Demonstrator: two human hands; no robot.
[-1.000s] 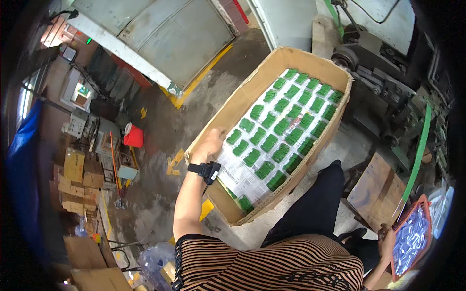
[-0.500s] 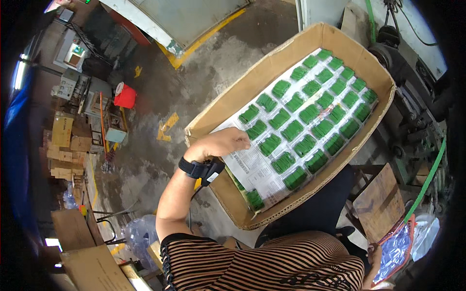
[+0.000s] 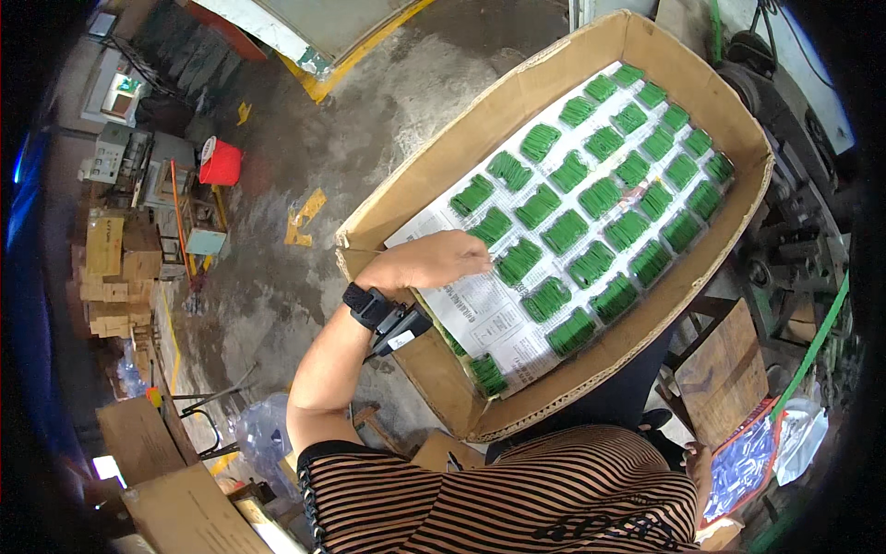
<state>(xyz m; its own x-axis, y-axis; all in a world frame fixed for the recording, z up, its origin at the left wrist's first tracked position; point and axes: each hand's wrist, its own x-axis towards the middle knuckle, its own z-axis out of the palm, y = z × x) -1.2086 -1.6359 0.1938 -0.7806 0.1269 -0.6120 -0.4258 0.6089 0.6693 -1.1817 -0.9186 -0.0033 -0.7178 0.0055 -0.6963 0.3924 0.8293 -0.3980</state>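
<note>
My left hand [image 3: 441, 260], with a black strap and a small device at the wrist, reaches into a large cardboard box [image 3: 434, 159]. Its fingers curl together over a printed newspaper sheet [image 3: 487, 323], beside a pack of green strips [image 3: 519, 263]; what they hold, if anything, is hidden. Rows of similar clear packs, each with a bundle of green strips, lie on the sheet. One such pack [image 3: 486, 374] sits apart at the box's near corner. My right hand [image 3: 699, 469] hangs low at the right beside my body, its fingers mostly hidden, near a bag of bluish pieces [image 3: 741, 469].
A wooden board [image 3: 722, 379] leans beside the bag at right, below dark machinery [image 3: 784, 231]. On the left stand a red bucket [image 3: 221, 162], stacked cartons [image 3: 115, 268] and a larger carton [image 3: 189, 512]. Yellow markings [image 3: 300, 220] run on the concrete floor.
The view has shifted a little. My left hand has moved slightly closer to the neighbouring green pack, its fingers still curled. My right hand has risen a little beside the bag.
</note>
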